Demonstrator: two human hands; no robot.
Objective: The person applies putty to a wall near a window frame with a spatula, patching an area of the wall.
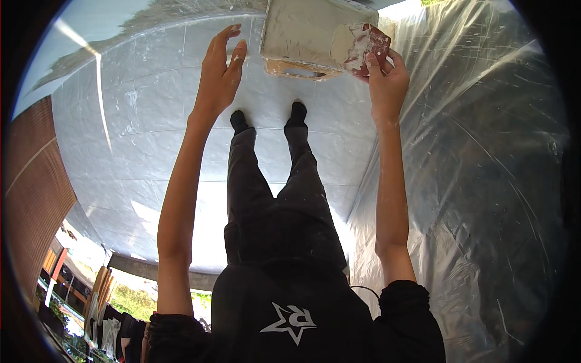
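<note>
My right hand grips a flat dark-red putty spreader, its face smeared with pale wet paste. The spreader is over the right edge of a rectangular tub that has a slotted handle on its near side. Cream-grey putty covers the tub's top. To the left of the tub, my left hand is raised with nothing in it, its fingers apart and slightly bent. White smears show on its fingertips.
Grey, paste-spotted sheeting lies underfoot, beneath my dark-socked feet. Wrinkled clear plastic hangs along the right. A brown ribbed panel stands at the left, and hanging clothes show at the lower left.
</note>
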